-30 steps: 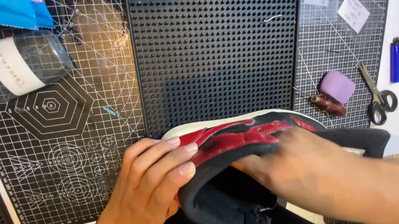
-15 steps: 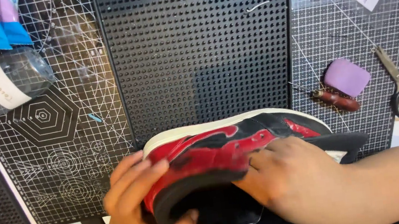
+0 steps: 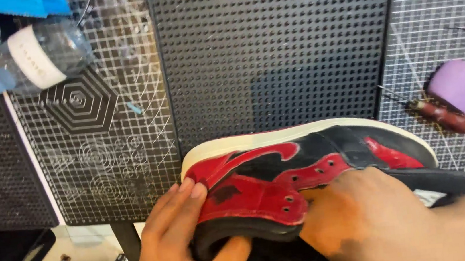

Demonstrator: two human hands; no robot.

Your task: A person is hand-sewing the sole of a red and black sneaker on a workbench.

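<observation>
A red and black high-top sneaker (image 3: 305, 169) with a white sole lies on its side at the near edge of the work surface. My left hand (image 3: 180, 239) grips its padded black collar, fingers on the red side panel and thumb under the rim. My right hand (image 3: 363, 226) presses on the lace area beside the eyelets, with its fingertips hidden inside the shoe opening. The tongue and the inside of the shoe are covered by my hands.
A black studded mat (image 3: 275, 45) lies behind the shoe, between gridded cutting mats (image 3: 100, 133). A clear plastic bottle (image 3: 35, 59) lies at the far left. An awl with a dark red handle (image 3: 441, 116) and a purple block (image 3: 461, 86) sit at the right.
The shoe has turned so more of its red side and white sole shows. My left hand slid down onto the collar; the view moved closer and leftward, losing the scissors.
</observation>
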